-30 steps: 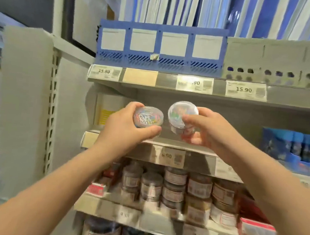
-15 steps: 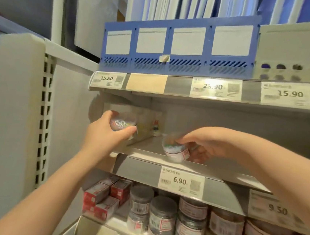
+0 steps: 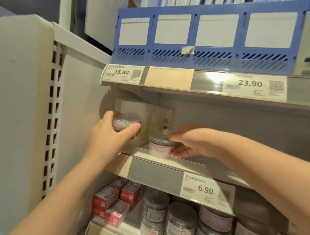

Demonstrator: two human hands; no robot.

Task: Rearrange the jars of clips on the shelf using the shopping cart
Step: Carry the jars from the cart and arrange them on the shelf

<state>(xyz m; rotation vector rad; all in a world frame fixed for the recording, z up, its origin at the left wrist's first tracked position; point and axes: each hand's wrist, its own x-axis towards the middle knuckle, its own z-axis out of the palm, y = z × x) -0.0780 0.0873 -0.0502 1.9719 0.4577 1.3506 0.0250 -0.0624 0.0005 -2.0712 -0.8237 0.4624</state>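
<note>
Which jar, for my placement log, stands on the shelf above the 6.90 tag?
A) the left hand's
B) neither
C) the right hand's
C: the right hand has its labelled jar upright on the shelf; the left hand holds its tilted jar in the air.

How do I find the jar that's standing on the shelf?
Find the shelf with the 6.90 price tag. Near its left end a small clear jar stands upright, held by the right hand. Unlike the lifted jar in the left hand, it shows a red-bordered label.
</note>
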